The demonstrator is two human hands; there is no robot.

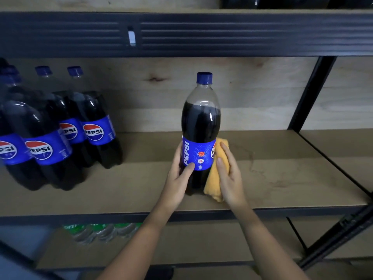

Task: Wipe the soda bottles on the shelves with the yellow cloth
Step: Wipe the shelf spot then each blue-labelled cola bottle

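The Pepsi bottle (200, 126) is standing upright mid-shelf (282, 178), well apart from the other bottles (60, 128). Left hand (178, 172) is curling round its label, probably steadying it, while the right hand (229, 170) is pressing the yellow cloth (217, 178) against its side, fingers fairly straight.
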